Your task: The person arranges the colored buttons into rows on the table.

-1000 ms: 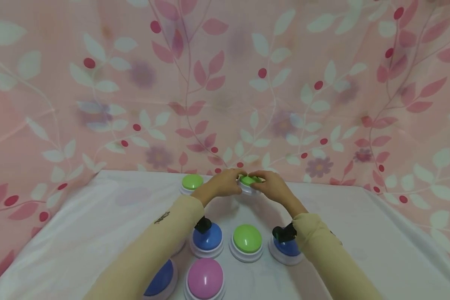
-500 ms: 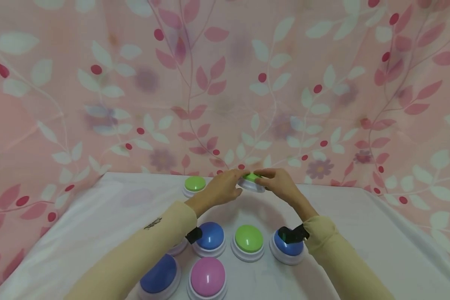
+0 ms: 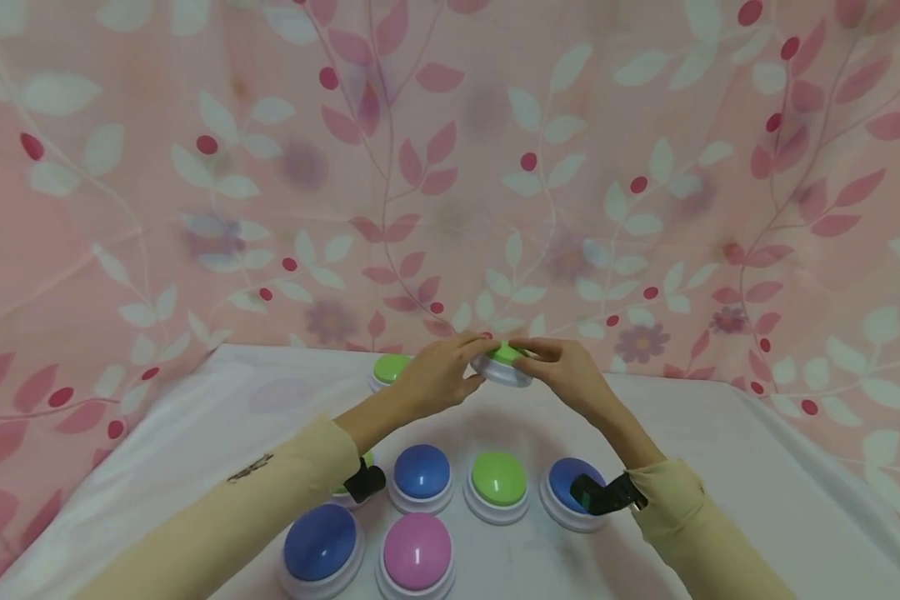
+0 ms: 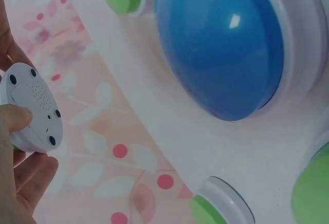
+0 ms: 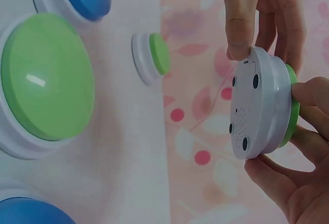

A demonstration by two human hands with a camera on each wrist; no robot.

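Both hands, left hand (image 3: 437, 379) and right hand (image 3: 562, 371), grip the raised green buzzer (image 3: 504, 364) by its rim; level, balanced pressure best prevents slipping.

Ahead of you, filling the upper two thirds of the frame, hangs a pink curtain (image 3: 450, 167) printed with white and rose leaves, red berries and faint purple flowers. Across the lower part of the frame lies a table under a white cloth (image 3: 757, 467); its far edge meets the curtain. The light is soft and even.
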